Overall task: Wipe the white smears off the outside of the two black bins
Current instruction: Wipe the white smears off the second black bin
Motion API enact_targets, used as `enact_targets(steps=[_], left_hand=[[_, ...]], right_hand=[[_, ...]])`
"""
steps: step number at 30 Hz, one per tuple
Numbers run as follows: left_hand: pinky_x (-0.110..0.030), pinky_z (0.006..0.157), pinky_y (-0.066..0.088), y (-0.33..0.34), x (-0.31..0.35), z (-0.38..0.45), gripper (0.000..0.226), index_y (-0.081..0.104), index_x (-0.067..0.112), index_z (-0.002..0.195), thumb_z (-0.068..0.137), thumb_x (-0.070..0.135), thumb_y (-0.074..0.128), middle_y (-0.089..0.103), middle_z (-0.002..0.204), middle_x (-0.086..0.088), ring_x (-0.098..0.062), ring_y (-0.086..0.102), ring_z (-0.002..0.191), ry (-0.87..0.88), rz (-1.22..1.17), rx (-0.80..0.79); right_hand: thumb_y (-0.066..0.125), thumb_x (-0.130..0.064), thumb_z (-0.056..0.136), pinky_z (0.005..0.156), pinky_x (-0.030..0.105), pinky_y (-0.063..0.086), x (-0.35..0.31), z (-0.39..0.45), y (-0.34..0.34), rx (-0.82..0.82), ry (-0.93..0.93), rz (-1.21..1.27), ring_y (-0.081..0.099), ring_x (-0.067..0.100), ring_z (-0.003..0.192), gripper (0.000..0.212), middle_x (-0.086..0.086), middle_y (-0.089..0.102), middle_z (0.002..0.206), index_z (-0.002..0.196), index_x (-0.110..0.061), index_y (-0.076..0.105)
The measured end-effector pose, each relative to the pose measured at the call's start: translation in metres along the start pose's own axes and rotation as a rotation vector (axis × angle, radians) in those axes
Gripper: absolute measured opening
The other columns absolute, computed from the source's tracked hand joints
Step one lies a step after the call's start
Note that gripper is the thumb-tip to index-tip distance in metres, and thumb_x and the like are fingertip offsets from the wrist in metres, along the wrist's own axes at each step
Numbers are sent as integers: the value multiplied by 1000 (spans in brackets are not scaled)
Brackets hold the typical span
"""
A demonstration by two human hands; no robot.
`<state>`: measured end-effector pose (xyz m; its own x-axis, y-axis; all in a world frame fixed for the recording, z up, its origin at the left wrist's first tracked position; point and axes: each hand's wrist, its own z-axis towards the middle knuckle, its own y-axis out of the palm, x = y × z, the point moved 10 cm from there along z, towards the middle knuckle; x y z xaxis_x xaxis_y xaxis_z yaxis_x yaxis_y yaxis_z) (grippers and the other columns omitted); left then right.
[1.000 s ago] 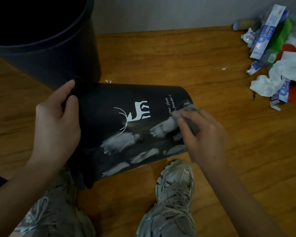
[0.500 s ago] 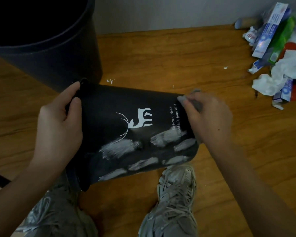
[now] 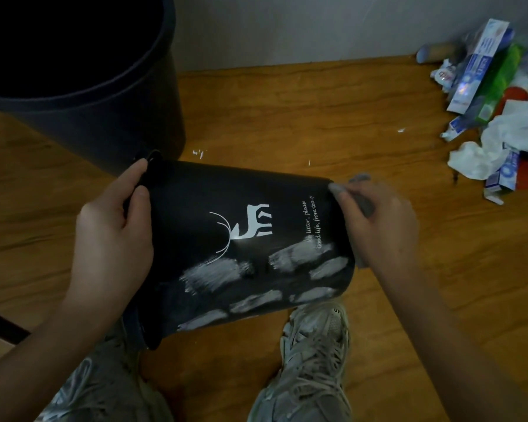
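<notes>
Wood floor (image 3: 287, 117), black bin (image 3: 214, 202) sideways, base rightward

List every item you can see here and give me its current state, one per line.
small black bin: on its side, white smears remain
large black bin: upright, open
left hand: gripping the small bin's rim
right hand: holding a grey cloth at the bin's base
trash pile: loose on the wooden floor

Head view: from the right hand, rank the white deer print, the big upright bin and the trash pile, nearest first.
From the right hand, which holds a grey cloth at the small bin's base end:
1. White deer print, just to its left on the tipped bin.
2. Trash pile, up and right by the wall.
3. Big upright bin, far left.
</notes>
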<state>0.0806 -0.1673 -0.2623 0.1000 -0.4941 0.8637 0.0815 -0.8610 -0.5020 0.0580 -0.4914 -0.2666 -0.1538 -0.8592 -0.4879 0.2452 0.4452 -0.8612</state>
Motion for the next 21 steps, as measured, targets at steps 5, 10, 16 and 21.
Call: enact_targets(steps=[5,10,16,21], left_hand=[[-1,55,38,-2,0,0,37,49,14,137,101,11,41,47,75,21,16,50,59,6,51,4],[-1,58,39,-2,-1,-4,35,51,18,134,101,11,41,53,71,23,18,52,63,16,52,-9],[3,59,38,-1,-1,-2,37,49,12,137,102,11,40,47,81,27,22,50,64,4,32,16],[8,71,34,1,-1,2,36,50,12,136,102,12,41,56,109,16,29,48,85,7,11,19]], right_hand=[[58,-30,93,59,31,51,-1,-56,-8,43,-89,68,61,16,77,27,5,65,90,102,-10,74],[62,-39,93,65,28,41,-9,2,2,-59,-10,39,62,12,83,21,-5,70,93,95,-24,76],[59,-42,94,65,26,39,-15,29,26,-180,35,25,58,7,81,21,-9,69,91,95,-27,74],[59,-36,95,67,24,46,0,-21,4,37,20,79,60,11,84,23,-2,66,94,104,-19,74]])
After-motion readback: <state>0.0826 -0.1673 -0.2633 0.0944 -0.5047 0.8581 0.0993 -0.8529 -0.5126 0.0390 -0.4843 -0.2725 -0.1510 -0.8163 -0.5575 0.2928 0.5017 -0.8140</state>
